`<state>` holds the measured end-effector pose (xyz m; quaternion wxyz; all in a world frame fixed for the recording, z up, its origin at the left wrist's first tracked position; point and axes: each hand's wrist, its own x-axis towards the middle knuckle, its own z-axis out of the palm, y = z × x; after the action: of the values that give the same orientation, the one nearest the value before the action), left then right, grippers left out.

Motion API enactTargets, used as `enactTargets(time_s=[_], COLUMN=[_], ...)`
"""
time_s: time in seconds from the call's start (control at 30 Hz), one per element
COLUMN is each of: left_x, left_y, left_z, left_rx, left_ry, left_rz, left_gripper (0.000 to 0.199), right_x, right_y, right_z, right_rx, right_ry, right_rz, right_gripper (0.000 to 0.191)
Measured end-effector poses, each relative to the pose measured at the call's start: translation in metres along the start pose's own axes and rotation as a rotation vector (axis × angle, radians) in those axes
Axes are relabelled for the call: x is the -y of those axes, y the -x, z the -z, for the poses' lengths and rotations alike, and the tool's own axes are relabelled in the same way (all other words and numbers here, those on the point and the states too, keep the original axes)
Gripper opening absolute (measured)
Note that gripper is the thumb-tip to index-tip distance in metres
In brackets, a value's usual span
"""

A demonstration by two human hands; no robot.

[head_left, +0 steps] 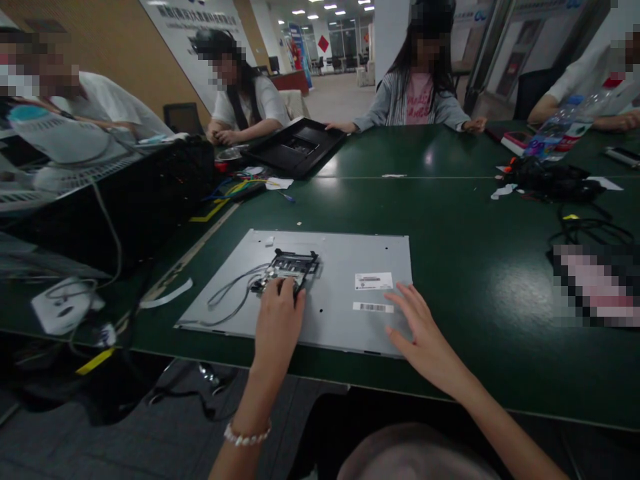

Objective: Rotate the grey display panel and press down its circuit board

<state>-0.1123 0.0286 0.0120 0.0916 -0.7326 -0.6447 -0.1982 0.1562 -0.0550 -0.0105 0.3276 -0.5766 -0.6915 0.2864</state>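
1. Grey panel [345, 257]: flat on the green table [465, 247], before the person.
2. Black bracket [299, 261] with circuitry: on the panel, toward ten o'clock from its centre.
3. Left hand [281, 307]: fingers curled at the bracket's near end; pinching, I cannot tell.
4. Right hand [414, 321]: fingers spread, at the panel's three o'clock edge; contact unclear.

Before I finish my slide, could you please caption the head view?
Left hand at a black frame, right hand near the labels of a gray panel on a green table.
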Motion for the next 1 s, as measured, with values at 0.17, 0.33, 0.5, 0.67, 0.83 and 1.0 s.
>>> enactTargets(time_s=[0.17, 0.33, 0.5, 0.67, 0.83, 1.0], left_x=[-0.007, 0.010, 0.069, 0.122, 0.129, 0.117], left_y=[0.007, 0.003, -0.040, -0.097, -0.133, -0.146], left_z=[-0.007, 0.006, 0.013, -0.010, -0.024, -0.023], left_rx=[0.005, 0.003, -0.059, 0.120, 0.335, 0.351], left_ry=[-0.024, 0.014, 0.031, 0.004, -0.139, -0.234], left_rz=[-0.016, -0.044, -0.027, -0.138, -0.171, -0.139], left_gripper=[0.035, 0.042, 0.041, 0.047, 0.044, 0.036], right_x=[0.004, 0.007, 0.008, 0.012, 0.015, 0.014], right_y=[0.000, 0.000, 0.002, 0.004, 0.004, 0.003], right_z=[0.000, -0.001, -0.008, -0.014, -0.010, -0.009], right_rx=[0.005, -0.001, 0.012, 0.070, 0.093, 0.100], right_ry=[0.008, 0.044, 0.219, 0.409, 0.420, 0.407], right_rz=[-0.001, 0.020, 0.108, 0.177, 0.170, 0.170], right_gripper=[0.046, 0.045, 0.048, 0.048, 0.047, 0.048])
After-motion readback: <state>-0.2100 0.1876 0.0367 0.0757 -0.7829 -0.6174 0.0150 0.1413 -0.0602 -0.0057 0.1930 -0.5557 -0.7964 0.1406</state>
